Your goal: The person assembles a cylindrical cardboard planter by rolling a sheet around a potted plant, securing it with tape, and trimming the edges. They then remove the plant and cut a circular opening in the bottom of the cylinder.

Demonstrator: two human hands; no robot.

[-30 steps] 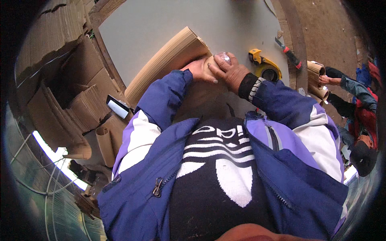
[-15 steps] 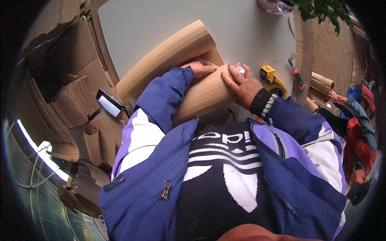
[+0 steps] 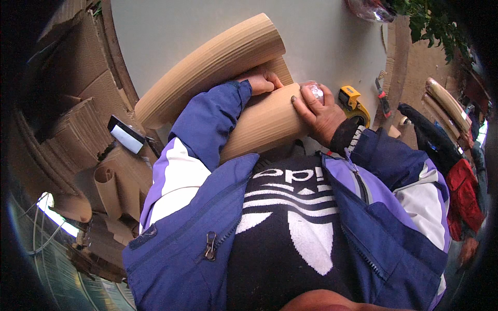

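A sheet of brown corrugated cardboard [image 3: 218, 65] curves across the table, its far side curled up into a wide arch. Its near part forms a roll [image 3: 267, 122] in front of me. My left hand [image 3: 263, 83] lies between arch and roll, fingers bent and pressed onto the cardboard near the roll's far edge; the fingertips are partly hidden. Around the roll's right end my right hand [image 3: 322, 115] is closed. Under its fingers, shiny clear plastic wrapping [image 3: 315, 93] shows at that end; what it wraps is mostly hidden.
A yellow tape dispenser [image 3: 354, 106] lies right of my right hand, a red-handled utility knife [image 3: 383, 98] beyond it. Stacked cardboard [image 3: 83, 129] and a dark phone-like object [image 3: 126, 136] are at left. Leaves [image 3: 433, 26] hang far right. A co-worker's red garment [image 3: 463, 192] shows at right.
My left fingers have curled in more tightly against the cardboard, while my right hand keeps its hold. At right, the co-worker's cardboard rolls have been raised and shifted right. The whole view has shifted slightly.
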